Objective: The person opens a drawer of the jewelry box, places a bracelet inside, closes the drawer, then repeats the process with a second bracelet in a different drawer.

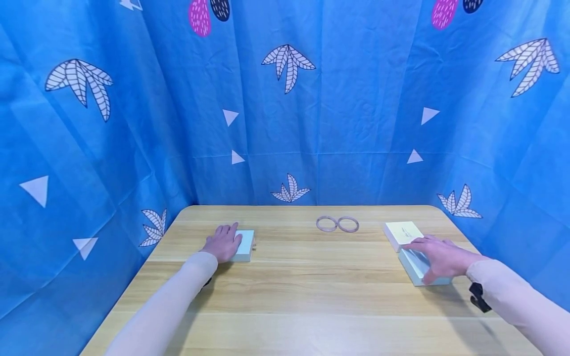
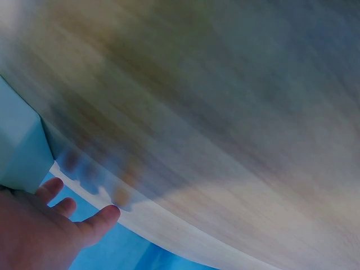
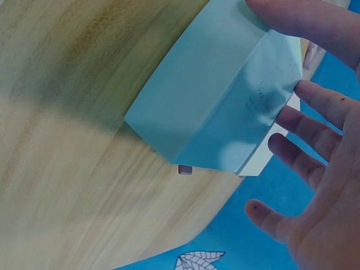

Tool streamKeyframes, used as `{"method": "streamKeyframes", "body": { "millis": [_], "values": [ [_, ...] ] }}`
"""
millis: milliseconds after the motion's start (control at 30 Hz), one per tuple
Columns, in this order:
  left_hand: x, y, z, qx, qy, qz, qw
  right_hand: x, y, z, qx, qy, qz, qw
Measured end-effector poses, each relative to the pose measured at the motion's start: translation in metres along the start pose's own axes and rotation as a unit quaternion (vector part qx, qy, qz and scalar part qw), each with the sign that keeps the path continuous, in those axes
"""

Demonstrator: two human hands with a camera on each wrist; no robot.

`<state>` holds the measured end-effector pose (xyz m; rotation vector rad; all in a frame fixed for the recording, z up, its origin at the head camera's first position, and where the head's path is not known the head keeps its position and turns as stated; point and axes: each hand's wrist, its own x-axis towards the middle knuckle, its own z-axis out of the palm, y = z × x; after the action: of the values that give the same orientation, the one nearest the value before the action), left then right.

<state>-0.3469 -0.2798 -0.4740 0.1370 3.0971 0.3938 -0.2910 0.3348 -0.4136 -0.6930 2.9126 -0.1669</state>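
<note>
Nearest the front edge of the bench (image 1: 285, 296), on its right side, the right hand (image 1: 438, 257) lies with straight, spread fingers flat on top of the pale blue box (image 1: 416, 269); it presses down and pinches nothing. In the right wrist view the fingers (image 3: 315, 101) fan over that box's far end, the thumb along its other side. Just behind, touching or nearly touching it, lies the cream box (image 1: 403, 232), closer to the right rear corner; the fingertips reach toward its near edge.

On the left side, the left hand (image 1: 224, 242) rests palm down with relaxed fingers on the left part of a second light blue box (image 1: 245, 244), which sits under and just right of the palm. The left wrist view is blurred; it shows only loose fingers (image 2: 95, 222) beside a box corner, near the bench's edge.

Farther back, between the hands and toward the rear edge, two rings (image 1: 337, 224) lie flat side by side, touching.

Count: three boxes, two rings. The whole middle and front of the bench is open wood; a blue patterned cloth (image 1: 285, 99) closes in the rear and both sides.
</note>
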Motion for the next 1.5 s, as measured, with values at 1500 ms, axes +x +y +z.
{"method": "streamKeyframes", "body": {
  "millis": [1500],
  "values": [
    [-0.002,0.000,0.002,0.000,0.004,0.000,1.0000,0.027,-0.054,-0.030,-0.037,0.031,-0.050,0.998]
  ]
}}
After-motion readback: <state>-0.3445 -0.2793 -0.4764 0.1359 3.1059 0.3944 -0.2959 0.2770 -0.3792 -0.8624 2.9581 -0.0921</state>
